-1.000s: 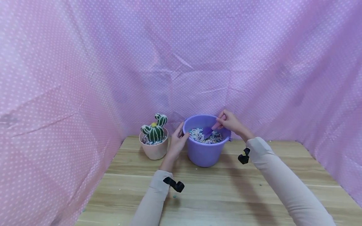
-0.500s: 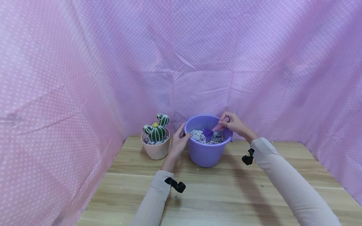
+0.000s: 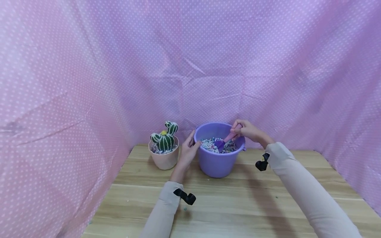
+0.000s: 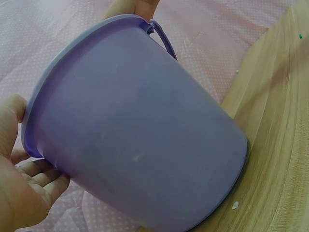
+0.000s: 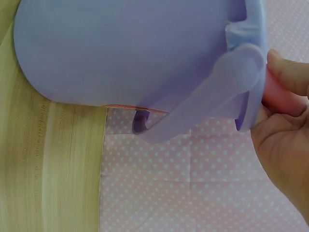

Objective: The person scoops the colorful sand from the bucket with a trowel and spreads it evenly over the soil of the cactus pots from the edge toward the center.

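Observation:
A purple bucket (image 3: 215,165) stands on the table, partly filled with small pale multicoloured pebbles (image 3: 208,145). With the thumb over the rim and the fingers against the outer wall, my left hand (image 3: 187,152) grips the bucket's left side, as the left wrist view shows on the rim and wall (image 4: 135,121). My right hand (image 3: 249,131) holds the pink handle of a small shovel (image 3: 230,136), whose purple blade rests among the pebbles. In the right wrist view the handle (image 5: 282,94) shows between thumb and fingers, while the blade is hidden behind the bucket wall.
Left of the bucket is a cream pot (image 3: 164,161) with a green knitted cactus (image 3: 165,142) set in pebbles. The bucket's carry handle (image 5: 207,96) hangs at its outer side. A few stray pebbles lie on the wooden table (image 3: 226,205). Pink dotted cloth (image 3: 190,49) hangs behind.
The shovel blade has shifted slightly lower in the pebbles, my right hand moving a little right and down with it. My left hand stays on the rim; the view has shifted slightly.

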Motion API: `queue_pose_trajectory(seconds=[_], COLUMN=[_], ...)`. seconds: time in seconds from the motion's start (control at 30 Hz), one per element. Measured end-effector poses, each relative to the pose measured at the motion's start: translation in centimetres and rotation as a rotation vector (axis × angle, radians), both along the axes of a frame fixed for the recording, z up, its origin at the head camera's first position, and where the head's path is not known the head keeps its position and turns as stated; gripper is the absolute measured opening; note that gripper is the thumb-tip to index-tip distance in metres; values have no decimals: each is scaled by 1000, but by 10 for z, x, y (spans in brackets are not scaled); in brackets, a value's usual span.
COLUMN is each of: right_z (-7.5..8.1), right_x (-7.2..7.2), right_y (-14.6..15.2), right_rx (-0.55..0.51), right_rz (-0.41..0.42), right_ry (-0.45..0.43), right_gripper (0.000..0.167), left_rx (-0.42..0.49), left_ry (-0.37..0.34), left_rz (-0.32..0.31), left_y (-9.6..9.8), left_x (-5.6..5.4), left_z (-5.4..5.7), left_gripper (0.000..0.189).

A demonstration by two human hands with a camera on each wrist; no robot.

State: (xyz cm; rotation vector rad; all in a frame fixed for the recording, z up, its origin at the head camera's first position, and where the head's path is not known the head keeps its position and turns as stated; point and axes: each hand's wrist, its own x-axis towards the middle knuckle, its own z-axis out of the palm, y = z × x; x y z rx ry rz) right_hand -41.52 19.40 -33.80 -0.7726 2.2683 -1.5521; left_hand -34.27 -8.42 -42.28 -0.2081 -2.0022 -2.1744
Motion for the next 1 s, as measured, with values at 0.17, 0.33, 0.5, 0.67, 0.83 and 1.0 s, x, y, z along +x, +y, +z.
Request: queue_pose_trajectory(seconds=[0.17, 0.33, 0.5, 0.67, 0.83, 1.0], right_z=[2, 8, 10, 11, 12, 14], right_x=[-5, -8, -11, -14, -16, -17], right_y=[3, 4, 3, 5, 6, 5], right_rx=[13, 12, 7, 11, 22, 15], right_rz=[26, 39, 78, 84, 84, 92], right_ry=[-36, -68, -131, -167, -196, -211], right_gripper=[6, 3, 5, 4, 5, 5], left_rx=[5, -19, -13, -10, -2, -2], left_ry=[13, 32, 12, -8, -6, -3], left_rz=[-2, 5, 1, -9, -13, -10], left_y=[0, 0, 0, 0, 1, 0], left_x=[2, 2, 3, 3, 3, 2], left_z=[1, 3, 3, 2, 2, 2], left_gripper=[67, 67, 66, 66, 65, 65])
